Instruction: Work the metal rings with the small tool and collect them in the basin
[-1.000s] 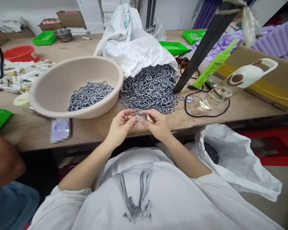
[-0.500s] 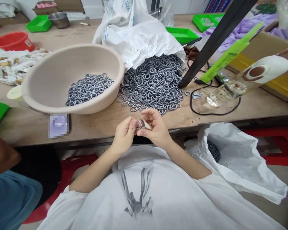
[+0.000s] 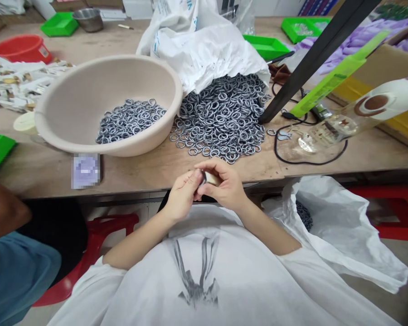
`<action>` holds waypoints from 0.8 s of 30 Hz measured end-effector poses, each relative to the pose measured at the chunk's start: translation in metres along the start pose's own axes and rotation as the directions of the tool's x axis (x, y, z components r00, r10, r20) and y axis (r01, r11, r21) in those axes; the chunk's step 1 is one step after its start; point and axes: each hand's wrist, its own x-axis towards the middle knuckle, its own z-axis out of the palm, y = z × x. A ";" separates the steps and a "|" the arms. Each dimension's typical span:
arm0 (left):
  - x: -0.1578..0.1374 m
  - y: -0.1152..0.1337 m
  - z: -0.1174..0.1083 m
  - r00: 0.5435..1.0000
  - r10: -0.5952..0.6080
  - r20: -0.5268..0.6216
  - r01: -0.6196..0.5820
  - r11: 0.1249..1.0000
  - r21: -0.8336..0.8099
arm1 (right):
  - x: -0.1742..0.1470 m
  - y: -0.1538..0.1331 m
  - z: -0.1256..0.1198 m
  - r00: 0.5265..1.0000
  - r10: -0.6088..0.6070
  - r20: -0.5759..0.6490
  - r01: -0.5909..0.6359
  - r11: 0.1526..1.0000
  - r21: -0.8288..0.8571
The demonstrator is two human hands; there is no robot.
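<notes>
Close together at the table's front edge, both my hands are closed around small things. My left hand (image 3: pixel 184 194) pinches a grey metal ring (image 3: pixel 203 178) between thumb and fingers, and only part of the ring shows. My right hand (image 3: pixel 226 184) grips a small cream-coloured piece (image 3: pixel 211 179), its end against the ring; its exact kind is unclear. Just beyond the hands lies a heap of grey metal rings (image 3: pixel 224 115), spilling from a white sack (image 3: pixel 211 59). To the left, a big beige basin (image 3: pixel 64 108) holds more such rings (image 3: pixel 129 121).
A black post (image 3: pixel 313 68) rises right of the heap, near a cable and a clear bottle (image 3: pixel 326 131). An open white sack (image 3: pixel 347 217) with rings stands below the table at right. A co-worker's arm (image 3: pixel 5 210) is at the left. White pieces (image 3: pixel 17 83) lie beyond.
My hands have come closer together, and the cream-coloured piece now meets the ring, which is more covered by the fingers. The view has shifted slightly.
</notes>
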 end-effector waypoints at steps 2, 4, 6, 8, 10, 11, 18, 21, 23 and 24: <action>0.000 -0.001 0.001 1.000 -0.016 0.009 0.017 0.999 -0.031 | 0.000 0.001 0.002 1.000 0.026 -0.011 -0.026 1.000 -0.014; -0.001 0.002 0.003 0.998 -0.058 0.019 0.060 0.996 -0.068 | 0.001 0.002 0.002 0.996 0.082 -0.046 -0.082 0.997 -0.011; -0.001 0.007 0.004 0.996 -0.086 -0.006 0.085 0.990 -0.117 | 0.001 0.001 0.001 0.993 0.077 -0.086 -0.081 0.996 -0.043; -0.002 0.012 0.005 0.994 -0.099 -0.050 0.089 0.983 -0.162 | -0.001 -0.001 -0.001 0.997 -0.003 -0.074 -0.009 0.988 -0.152; -0.003 0.015 0.006 0.992 -0.107 -0.073 0.091 0.977 -0.195 | -0.004 -0.004 -0.002 0.996 -0.085 0.007 0.083 0.949 -0.304; -0.004 0.016 0.006 0.991 -0.113 -0.078 0.095 0.974 -0.207 | -0.006 -0.005 -0.002 0.992 -0.111 0.052 0.123 0.920 -0.371; -0.005 0.012 0.004 0.987 -0.121 -0.103 0.094 0.968 -0.233 | -0.013 -0.006 0.004 0.972 -0.181 0.149 0.233 0.823 -0.518; -0.011 0.010 0.001 0.995 -0.104 -0.007 0.100 0.976 -0.193 | -0.007 0.000 -0.002 0.989 -0.078 0.125 0.132 0.848 -0.514; -0.016 0.010 -0.002 0.986 -0.105 0.131 0.123 0.982 -0.140 | 0.002 0.006 -0.009 0.999 0.026 0.036 -0.003 0.844 -0.537; -0.018 0.009 -0.004 0.979 -0.106 0.174 0.129 0.984 -0.125 | 0.009 0.008 -0.012 0.998 0.067 -0.018 -0.065 0.821 -0.567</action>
